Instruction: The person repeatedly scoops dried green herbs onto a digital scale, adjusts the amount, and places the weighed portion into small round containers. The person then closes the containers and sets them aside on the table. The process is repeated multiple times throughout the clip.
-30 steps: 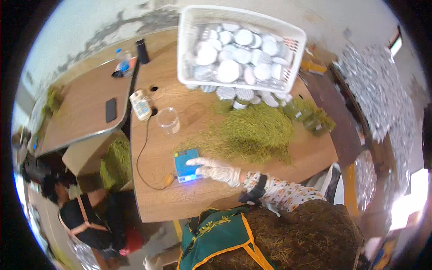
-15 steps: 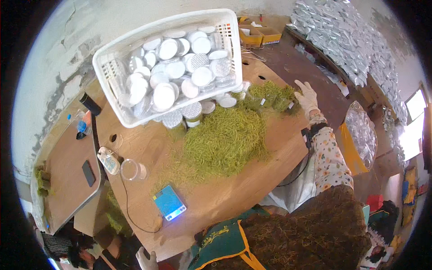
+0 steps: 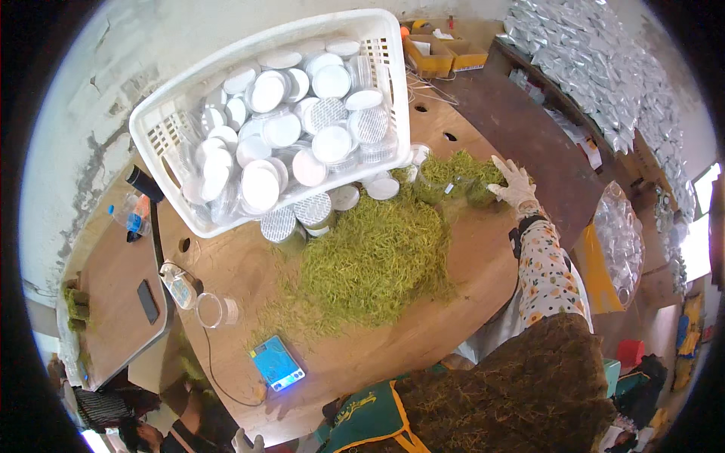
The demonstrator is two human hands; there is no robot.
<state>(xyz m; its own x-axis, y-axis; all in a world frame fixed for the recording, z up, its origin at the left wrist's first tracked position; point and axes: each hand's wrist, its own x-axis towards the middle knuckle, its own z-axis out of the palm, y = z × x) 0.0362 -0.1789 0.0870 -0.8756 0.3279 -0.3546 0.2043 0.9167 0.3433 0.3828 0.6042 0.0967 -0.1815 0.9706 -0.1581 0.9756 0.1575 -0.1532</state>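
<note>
While a basket (image 3: 257, 53) stands behind, green shreds (image 3: 377, 264) separate scale (image 3: 277, 365) from jar (image 3: 480, 196).

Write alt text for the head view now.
A white-gloved right hand is at a jar of green shreds, right of a loose green heap on a table. A white basket of lidded containers stands beyond, a blue scale nearer; the left hand shows at bottom.

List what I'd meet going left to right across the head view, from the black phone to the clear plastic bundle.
Black phone → clear cup → blue scale → heap of green strands → gloved right hand → clear plastic bundle.
</note>
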